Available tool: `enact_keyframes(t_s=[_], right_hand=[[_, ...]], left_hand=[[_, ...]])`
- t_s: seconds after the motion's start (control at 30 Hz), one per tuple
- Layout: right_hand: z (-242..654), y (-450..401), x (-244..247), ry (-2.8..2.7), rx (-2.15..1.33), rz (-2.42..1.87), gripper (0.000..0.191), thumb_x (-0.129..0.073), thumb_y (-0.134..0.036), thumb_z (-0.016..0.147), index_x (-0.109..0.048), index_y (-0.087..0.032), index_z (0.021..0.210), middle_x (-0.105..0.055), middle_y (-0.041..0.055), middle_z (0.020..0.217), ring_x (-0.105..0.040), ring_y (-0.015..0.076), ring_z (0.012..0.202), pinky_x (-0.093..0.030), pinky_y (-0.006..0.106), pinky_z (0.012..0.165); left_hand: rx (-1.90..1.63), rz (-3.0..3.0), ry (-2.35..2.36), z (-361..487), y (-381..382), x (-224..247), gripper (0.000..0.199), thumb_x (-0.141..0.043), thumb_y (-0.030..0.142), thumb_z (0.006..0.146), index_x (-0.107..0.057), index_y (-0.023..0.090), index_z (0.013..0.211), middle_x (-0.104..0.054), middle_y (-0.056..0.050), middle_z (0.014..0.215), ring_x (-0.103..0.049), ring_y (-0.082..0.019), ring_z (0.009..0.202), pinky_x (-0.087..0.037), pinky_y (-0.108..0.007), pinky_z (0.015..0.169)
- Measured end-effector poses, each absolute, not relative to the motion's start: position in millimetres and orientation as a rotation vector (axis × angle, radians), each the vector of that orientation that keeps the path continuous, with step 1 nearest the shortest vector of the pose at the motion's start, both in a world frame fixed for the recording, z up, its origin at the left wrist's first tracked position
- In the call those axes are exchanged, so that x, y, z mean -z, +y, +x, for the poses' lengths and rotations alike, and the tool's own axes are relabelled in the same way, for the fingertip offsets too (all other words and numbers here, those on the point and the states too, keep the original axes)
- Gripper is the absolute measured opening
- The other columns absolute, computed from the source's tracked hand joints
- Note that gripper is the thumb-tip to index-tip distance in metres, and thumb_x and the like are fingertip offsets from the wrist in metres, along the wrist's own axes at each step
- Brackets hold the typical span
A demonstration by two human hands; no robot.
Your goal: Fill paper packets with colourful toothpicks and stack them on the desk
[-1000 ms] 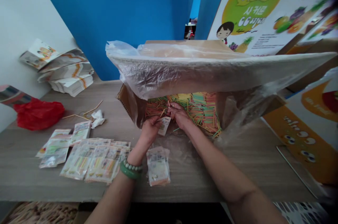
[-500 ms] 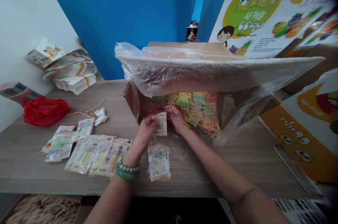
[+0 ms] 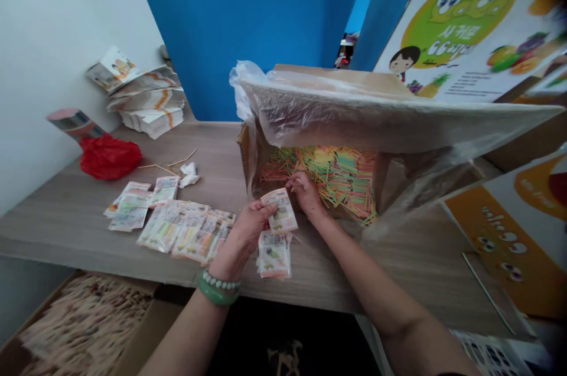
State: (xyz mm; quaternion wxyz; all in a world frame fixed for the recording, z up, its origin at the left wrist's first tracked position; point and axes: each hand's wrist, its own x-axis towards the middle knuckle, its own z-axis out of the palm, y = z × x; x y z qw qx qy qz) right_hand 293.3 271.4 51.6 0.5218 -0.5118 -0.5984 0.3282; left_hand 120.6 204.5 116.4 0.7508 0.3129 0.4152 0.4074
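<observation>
The left hand point(image 3: 252, 221) was closed on a small printed packet point(image 3: 286, 213), thumb on the upper face near one corner, the other fingers beneath. The packet was raised above the desk point(image 3: 407, 272), between its front edge and the open carton point(image 3: 243, 154). The right hand point(image 3: 305, 194) was at the carton's near side, its fingers curled and their tips drawn close together beside the coloured sticks point(image 3: 352, 178); whether they gripped a stick could not be told.

A pile of similar packets point(image 3: 274, 258) lay close to the desk's front edge, just below the held one; contact between the two could not be confirmed. A wider spread of packets point(image 3: 197, 234) lay toward the desk's left, near the same edge.

Assessment: the packet was judged light, thin and flexible, with a probably slick film surface, best pinched at a corner or border, leaving its middle uncreased. The sticks were judged very light, stiff and liable to snap; a fingertip hold around mid-length would suit. The loose plastic liner point(image 3: 336, 113) was judged soft and likely to snag.
</observation>
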Motion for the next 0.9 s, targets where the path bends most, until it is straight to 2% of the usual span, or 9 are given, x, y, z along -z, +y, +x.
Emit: enact_keyframes(t_s=[0.07,0.2,0.33,0.5,0.67,0.9], right_hand=[[292.5,270.9,-54.0,-1.463,-0.841,-1.232,0.02,-0.046,-0.038,0.084,-0.057,-0.024,0.094,-0.066,0.0008,0.079,-0.061,0.0195,0.078,-0.045,0.035,0.08],[295.5,264.1,-70.2,-1.464,-0.925,-1.27,0.014,-0.053,-0.034,0.079,-0.059,-0.023,0.086,-0.067,0.0006,0.076,-0.062,0.0196,0.078,-0.046,0.037,0.083],[293.2,236.6,-119.2,-1.102,-1.088,-1.004,0.017,-0.06,-0.038,0.082,-0.054,-0.025,0.091,-0.068,-0.0012,0.078,-0.069,0.0203,0.085,-0.05,0.038,0.086],[265.8,199.2,-178.2,-1.036,-1.235,-0.739,0.018,-0.059,-0.039,0.087,-0.048,-0.026,0.092,-0.067,-0.0023,0.079,-0.072,0.0218,0.094,-0.052,0.043,0.093],[247.5,189.6,-174.2,-1.039,-1.187,-0.823,0.02,-0.056,-0.042,0.089,-0.044,-0.026,0.09,-0.066,-0.0028,0.076,-0.072,0.0215,0.093,-0.053,0.04,0.088],[257.7,182.0,-158.3,-1.024,-1.156,-0.828,0.018,-0.058,-0.039,0.088,-0.048,-0.025,0.089,-0.067,-0.0017,0.074,-0.072,0.0228,0.094,-0.053,0.039,0.084]], left_hand=[[-0.93,0.771,0.941,119.0,201.5,-113.9,0.036,-0.086,0.035,0.061,-0.071,0.012,0.084,-0.07,-0.006,0.076,-0.062,-0.016,0.065,-0.051,-0.028,0.063],[-1.028,1.049,1.078,113.5,197.1,-107.3,0.032,-0.081,0.041,0.067,-0.066,0.014,0.073,-0.063,-0.002,0.069,-0.054,-0.013,0.062,-0.043,-0.025,0.059],[-1.048,1.33,1.153,109.4,191.7,-99.6,0.029,-0.072,0.043,0.077,-0.06,0.017,0.069,-0.055,0.001,0.066,-0.048,-0.014,0.065,-0.039,-0.025,0.06],[-0.975,1.388,1.135,114.5,184.6,-103.0,0.032,-0.07,0.042,0.075,-0.055,0.017,0.063,-0.046,0.002,0.061,-0.04,-0.012,0.062,-0.032,-0.025,0.057],[-0.927,1.271,1.039,118.7,178.9,-120.0,0.036,-0.072,0.044,0.07,-0.051,0.017,0.061,-0.04,0.004,0.058,-0.032,-0.009,0.055,-0.025,-0.024,0.052],[-0.916,1.204,0.983,117.1,175.4,-117.0,0.035,-0.072,0.046,0.071,-0.055,0.017,0.064,-0.043,0.004,0.058,-0.036,-0.009,0.054,-0.027,-0.024,0.053]])
